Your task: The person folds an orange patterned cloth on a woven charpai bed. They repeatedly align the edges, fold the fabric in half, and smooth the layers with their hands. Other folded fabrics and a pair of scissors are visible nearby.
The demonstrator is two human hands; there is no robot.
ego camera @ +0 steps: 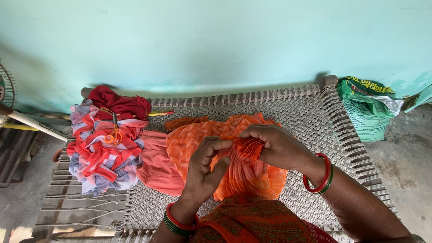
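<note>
A woven cot (315, 117) stands against a pale green wall (216, 40) and carries all the cloth. An orange patterned cloth (198, 139) lies in the middle of it, just beside a pile of red and grey fabric (103, 162) with orange scissors (114, 135) on top. The right hand (279, 146) pinches a stack of narrow pleats in the orange cloth. The left hand (204, 171) presses its fingers together on the same pleats.
</note>
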